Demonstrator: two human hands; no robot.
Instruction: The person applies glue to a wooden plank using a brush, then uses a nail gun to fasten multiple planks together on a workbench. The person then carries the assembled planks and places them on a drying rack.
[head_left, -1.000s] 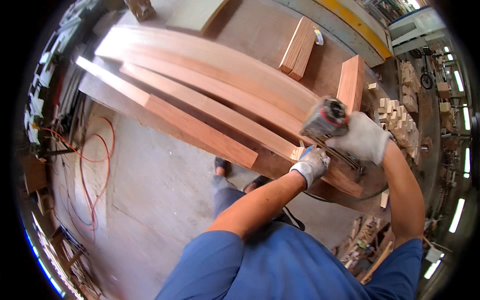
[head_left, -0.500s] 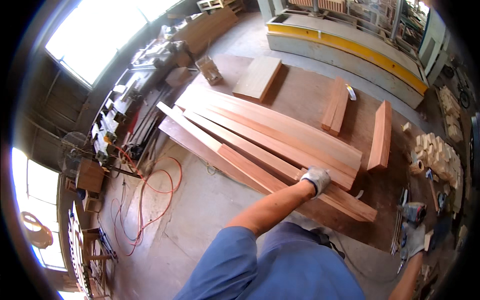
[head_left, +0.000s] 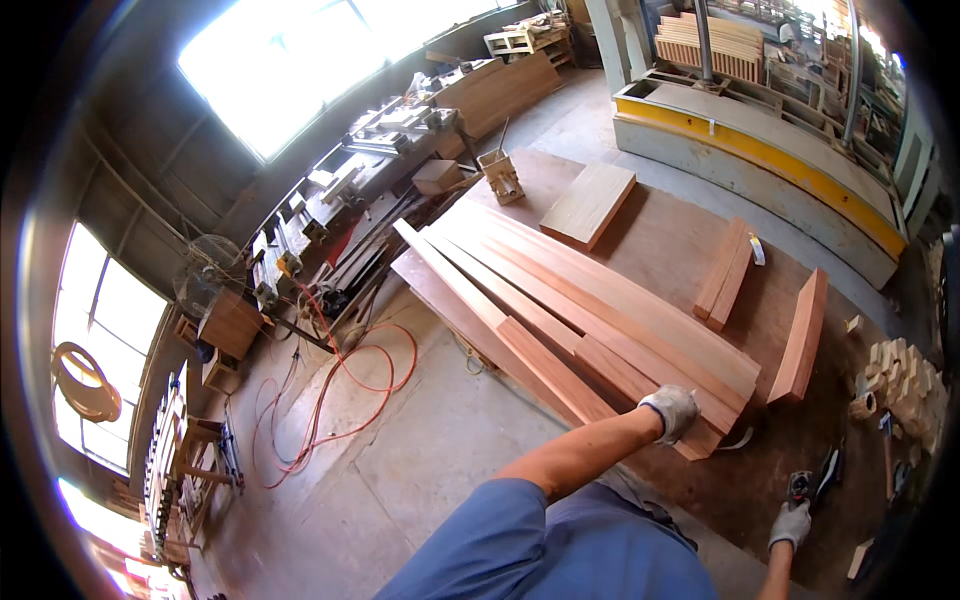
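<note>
My left hand [head_left: 672,412], in a pale work glove, is closed over the near end of a reddish wooden board [head_left: 620,372]. That board lies among several long boards [head_left: 590,275] fanned out on the brown work surface. My forearm partly hides the end of the front board [head_left: 550,368]. At the lower right my gloved right hand [head_left: 790,523] grips a dark power tool [head_left: 799,486], which looks like a drill; its far part is hard to make out. Just beyond it lies a black-handled tool [head_left: 829,470].
A flat wooden panel [head_left: 588,205], two short beams [head_left: 723,275] and a single beam [head_left: 799,337] lie farther off. Small wood blocks [head_left: 905,385] are piled right, near a hammer [head_left: 887,450]. A red hose [head_left: 350,420] coils on the floor. A yellow-striped machine [head_left: 760,150] stands behind.
My view has swung left. My left hand has moved closer to the near end of the board. The power tool has been lowered and turned in my right hand.
</note>
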